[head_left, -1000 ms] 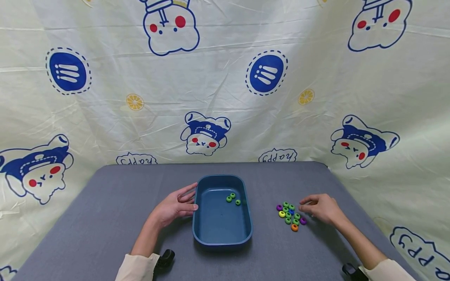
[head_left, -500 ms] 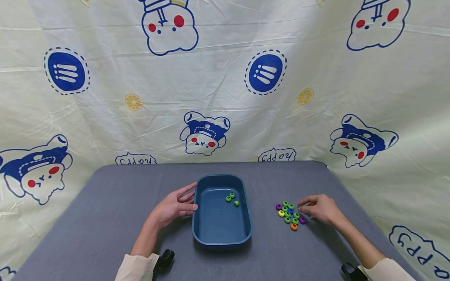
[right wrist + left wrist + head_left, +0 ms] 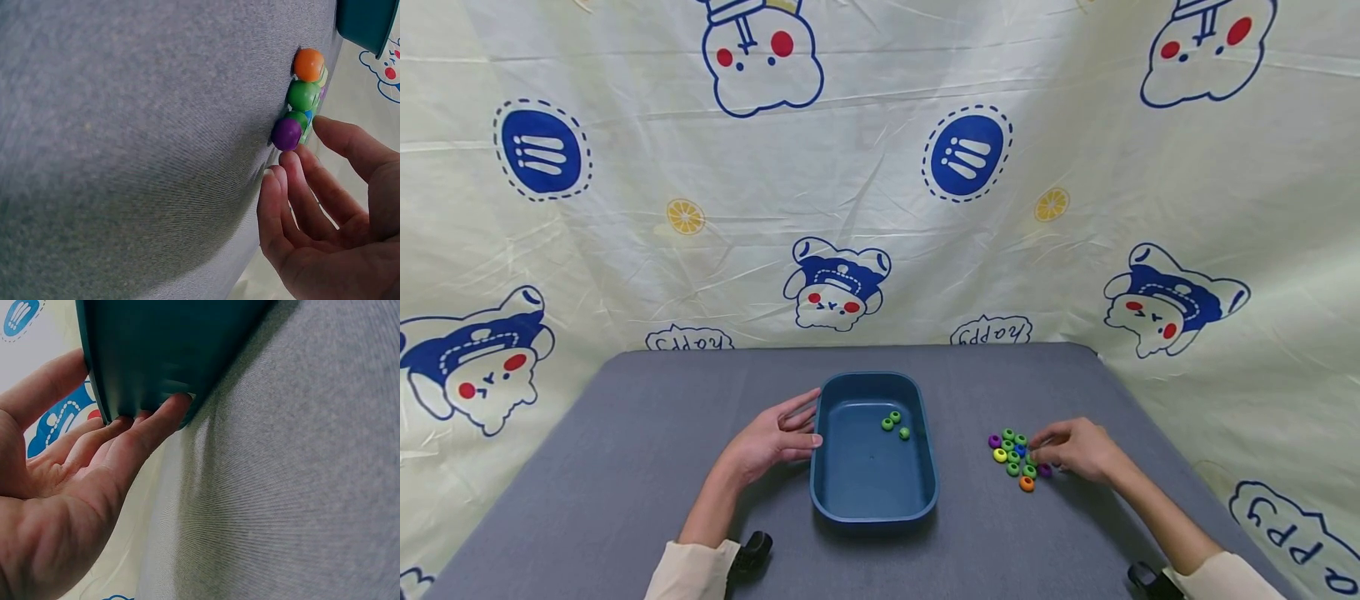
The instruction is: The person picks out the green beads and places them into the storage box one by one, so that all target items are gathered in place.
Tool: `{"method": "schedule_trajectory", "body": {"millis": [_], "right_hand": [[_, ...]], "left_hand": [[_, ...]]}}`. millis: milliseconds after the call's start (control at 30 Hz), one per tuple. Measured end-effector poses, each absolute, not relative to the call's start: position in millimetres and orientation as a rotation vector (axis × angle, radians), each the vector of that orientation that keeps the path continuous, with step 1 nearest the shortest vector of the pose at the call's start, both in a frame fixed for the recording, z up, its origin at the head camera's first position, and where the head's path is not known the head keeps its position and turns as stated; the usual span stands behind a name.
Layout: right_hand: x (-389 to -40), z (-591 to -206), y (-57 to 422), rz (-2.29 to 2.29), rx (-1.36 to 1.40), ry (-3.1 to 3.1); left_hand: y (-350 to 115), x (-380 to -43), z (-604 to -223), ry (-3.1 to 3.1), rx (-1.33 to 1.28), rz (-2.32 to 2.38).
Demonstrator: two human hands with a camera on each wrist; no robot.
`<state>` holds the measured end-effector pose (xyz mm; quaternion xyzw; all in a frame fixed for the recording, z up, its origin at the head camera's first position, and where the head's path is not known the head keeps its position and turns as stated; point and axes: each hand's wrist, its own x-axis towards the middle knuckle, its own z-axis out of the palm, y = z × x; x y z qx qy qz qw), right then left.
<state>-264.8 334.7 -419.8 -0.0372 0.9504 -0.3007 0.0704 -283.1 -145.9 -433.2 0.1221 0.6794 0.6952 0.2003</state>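
My left hand (image 3: 765, 442) is at the left side of a blue rectangular tray (image 3: 874, 498). In the left wrist view its fingers (image 3: 159, 422) lie against the tray's outer wall, with the thumb at the rim. Inside the tray are three green beads, one of them a green bead (image 3: 887, 424). To the right, my right hand (image 3: 1078, 447) reaches into a cluster of beads, thumb and forefinger apart at its right side. A purple bead (image 3: 287, 134) and green bead (image 3: 304, 95) are close to the fingertips. The fingers partly hide the cluster's right side.
An orange bead (image 3: 1027, 484) lies at the near end of the cluster, and a yellow bead (image 3: 1000, 456) at its left. Grey cloth covers the table (image 3: 647, 467). A printed curtain (image 3: 880, 167) hangs behind it.
My right hand has moved slightly left, its fingertips now covering a green bead at the cluster's right side. One green bead in the tray shifted slightly. The left hand stays put.
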Motion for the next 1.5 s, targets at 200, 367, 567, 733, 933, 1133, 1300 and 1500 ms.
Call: {"method": "schedule_trajectory", "body": {"millis": [200, 367, 567, 733, 933, 1133, 1300, 1500], "right_hand": [[-264.8, -420.4, 332.2, -0.872, -0.117, 2.851], [-264.9, -422.0, 332.5, -0.883, -0.124, 2.839], [-264.3, -421.8, 331.6, -0.885, -0.146, 2.853], [-265.0, -422.9, 331.4, -0.859, -0.147, 2.879], [-264.9, -424.2, 331.8, -0.870, -0.135, 2.894], [-264.5, -423.6, 331.7, -0.882, -0.143, 2.894], [-265.4, -422.9, 331.7, -0.871, -0.147, 2.886], [-266.4, -422.6, 332.2, -0.878, -0.156, 2.860]], "left_hand": [[-145.8, -283.2, -434.0, 1.916, 0.335, 1.933], [-145.8, -283.1, -434.4, 1.920, 0.341, 1.933], [-146.3, -283.2, -435.1, 1.920, 0.345, 1.935], [-147.0, -283.2, -435.3, 1.911, 0.350, 1.940], [-147.7, -283.8, -435.3, 1.910, 0.347, 1.941], [-147.5, -283.9, -434.2, 1.908, 0.333, 1.943], [-147.4, -283.5, -433.5, 1.909, 0.325, 1.948], [-147.7, -282.8, -433.4, 1.906, 0.325, 1.948]]}}
